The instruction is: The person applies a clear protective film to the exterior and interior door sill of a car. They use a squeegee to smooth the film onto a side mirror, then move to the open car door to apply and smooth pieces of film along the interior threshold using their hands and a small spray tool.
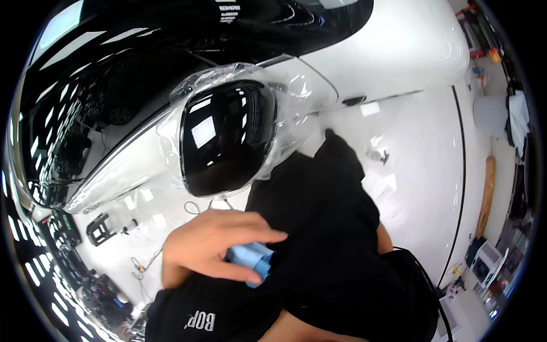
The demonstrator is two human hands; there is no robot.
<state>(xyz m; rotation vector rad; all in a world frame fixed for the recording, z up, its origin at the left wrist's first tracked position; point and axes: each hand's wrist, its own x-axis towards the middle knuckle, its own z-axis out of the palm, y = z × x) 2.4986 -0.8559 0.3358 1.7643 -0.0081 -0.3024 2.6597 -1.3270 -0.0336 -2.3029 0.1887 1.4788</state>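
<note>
My left hand (218,248) is curled around a blue cloth or wipe (252,258), held close against the black clothing (316,205) on my body. Its thumb lies along the lower side of the wad. My right hand is out of view; some bare skin (307,329), of an arm or leg, shows at the bottom edge. Above my left hand stands a car's door mirror (226,137), its dark glass facing me. Loose, wrinkled clear film (295,98) surrounds the mirror housing and spreads onto the white door beside it.
The white car's rear body (410,47) curves away at upper right, behind dark side windows (128,64). A black stand-like item (100,228) and thin cables (143,269) lie on the glossy white floor (419,179). A grey bin (491,113) and long brown board (486,196) are at right.
</note>
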